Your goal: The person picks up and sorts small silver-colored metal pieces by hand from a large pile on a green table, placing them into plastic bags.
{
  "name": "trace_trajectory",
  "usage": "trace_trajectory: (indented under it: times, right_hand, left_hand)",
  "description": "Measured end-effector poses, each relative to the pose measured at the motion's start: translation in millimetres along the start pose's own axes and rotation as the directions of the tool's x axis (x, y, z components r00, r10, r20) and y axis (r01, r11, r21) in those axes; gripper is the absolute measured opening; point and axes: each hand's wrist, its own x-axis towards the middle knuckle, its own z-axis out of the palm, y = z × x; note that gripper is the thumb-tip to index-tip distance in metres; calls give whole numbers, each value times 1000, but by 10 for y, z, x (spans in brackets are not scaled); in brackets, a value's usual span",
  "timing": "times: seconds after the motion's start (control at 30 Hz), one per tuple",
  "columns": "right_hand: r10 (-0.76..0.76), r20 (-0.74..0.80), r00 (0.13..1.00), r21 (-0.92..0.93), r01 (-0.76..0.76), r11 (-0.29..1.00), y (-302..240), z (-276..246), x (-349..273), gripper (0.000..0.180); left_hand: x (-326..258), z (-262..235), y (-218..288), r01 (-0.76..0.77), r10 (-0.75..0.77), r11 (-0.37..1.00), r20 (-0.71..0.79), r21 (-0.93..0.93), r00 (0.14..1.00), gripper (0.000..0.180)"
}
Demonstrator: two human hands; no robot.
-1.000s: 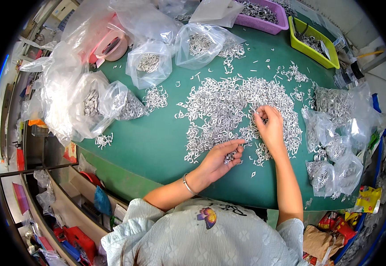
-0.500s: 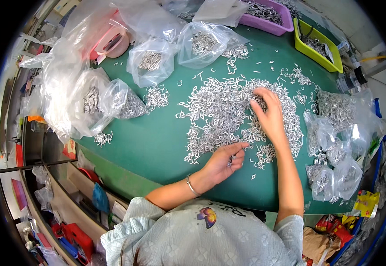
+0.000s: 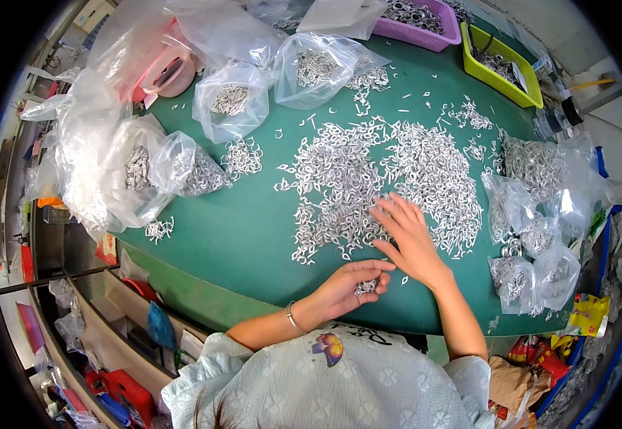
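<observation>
Small silver metal pieces, many of them ring- or loop-shaped, lie in a wide pile (image 3: pixel 436 186) on the green table (image 3: pixel 246 236). My left hand (image 3: pixel 350 287), with a silver bangle (image 3: pixel 293 318) at its wrist, is curled palm up at the pile's near edge. Several metal pieces (image 3: pixel 366 287) rest in its bent fingers. Just right of it, my right hand (image 3: pixel 412 242) reaches over the near middle of the pile, fingers stretched out and thumb apart. Whether any piece sits under its fingertips is hidden.
Clear plastic bags (image 3: pixel 231 100) of metal parts stand along the far and left sides, more bags (image 3: pixel 554 279) at the right. A purple tray (image 3: pixel 425 36) and a yellow-green tray (image 3: pixel 500 79) hold parts at the far right. Shelving compartments (image 3: pixel 103 307) stand at lower left.
My right hand has come nearer and left, from the pile's far right part to beside my left hand. My left hand has moved slightly nearer and turned up, showing its metal pieces.
</observation>
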Motion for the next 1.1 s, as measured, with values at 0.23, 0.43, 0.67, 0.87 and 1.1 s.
trace_trajectory:
  times: [0.23,0.43,0.67,0.87,1.1]
  right_hand:
    - [342,-402,849,341,-208,917,441,-266,98,10]
    - [193,-561,805,-175,-343,923,1350,-355,961,17]
    - [125,-464,877,-193,-238,952,1355,-290,1012,8]
    - [342,-457,821,138,-314,939,1310,-375,791,7]
    - [167,-367,915,-186,-248,951,1470,-343,1102,13]
  left_hand:
    - [-53,53,32,-117,115,993,-81,-33,990,29]
    - [146,129,437,-123,127,982,-20,140,992,25]
    - [368,265,599,-111,112,992,-20,67,994,25]
    - [463,332,550,-111,113,994,-68,22,991,23]
    - [691,453,1076,-238,272,916,-66,324,960,23]
